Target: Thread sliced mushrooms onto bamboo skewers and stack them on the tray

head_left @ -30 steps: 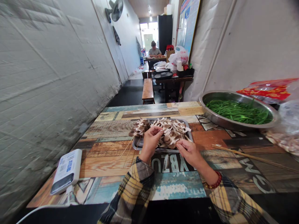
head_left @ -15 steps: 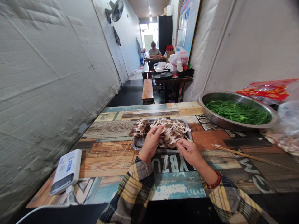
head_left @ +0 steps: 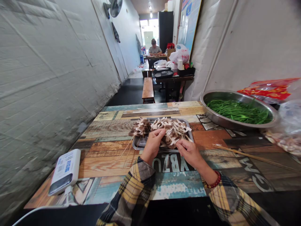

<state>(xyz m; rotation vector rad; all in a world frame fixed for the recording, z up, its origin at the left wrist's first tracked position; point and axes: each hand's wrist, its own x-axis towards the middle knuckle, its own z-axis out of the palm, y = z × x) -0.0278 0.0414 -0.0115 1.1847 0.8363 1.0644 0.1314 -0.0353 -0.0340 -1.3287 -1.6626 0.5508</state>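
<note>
A metal tray on the table holds a heap of grey-brown oyster mushrooms. At its left end lie mushrooms threaded on skewers, their thin bamboo ends sticking out over the near rim. My left hand is closed in a pinch at the front of the heap; whatever its fingertips grip is hidden. Beside it, my right hand pinches a mushroom at the heap's near right edge.
Loose bamboo skewers lie to the right. Behind them stands a steel basin of green chives, near plastic bags. A white power bank with a cable lies left. Farther off, a person sits at another table.
My left fingertips have come down slightly and lie closer against the mushrooms. My right hand keeps its pinch in nearly the same place. The whole view has shifted a little.
</note>
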